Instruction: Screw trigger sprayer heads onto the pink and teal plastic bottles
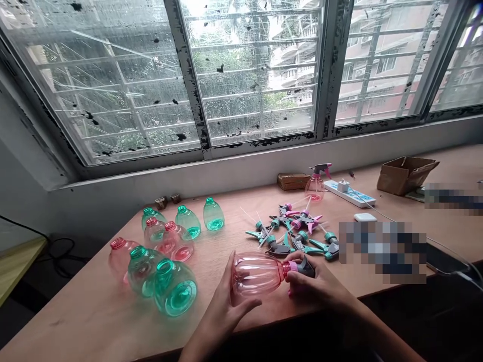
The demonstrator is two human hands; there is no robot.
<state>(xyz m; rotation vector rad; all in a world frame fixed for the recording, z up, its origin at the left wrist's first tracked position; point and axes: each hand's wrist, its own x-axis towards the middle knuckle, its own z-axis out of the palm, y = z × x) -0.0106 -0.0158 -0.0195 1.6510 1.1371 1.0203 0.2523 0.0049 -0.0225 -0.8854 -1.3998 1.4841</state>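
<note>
A clear pink spray bottle (pixel 256 274) lies sideways between my hands, just above the table's front edge. My left hand (pixel 221 311) cups its base, with the fingers behind it and the thumb stretched out below. At the neck, my right hand (pixel 322 287) is closed around the pink collar and the dark grey spray head (pixel 307 268). The spray head sits on the bottle's mouth; whether it is fully screwed down I cannot tell. Beyond my hands lies a loose pile of spray heads (pixel 302 239), teal-grey and pink-grey, with thin tubes.
Several open green bottles (pixel 175 294) and pink bottles (pixel 123 259) stand at the left of the table (pixel 94 322). An upright pink spray bottle (pixel 315 187), a power strip (pixel 350 193), a cardboard box (pixel 405 175) and a white case (pixel 365 217) are at the back and right.
</note>
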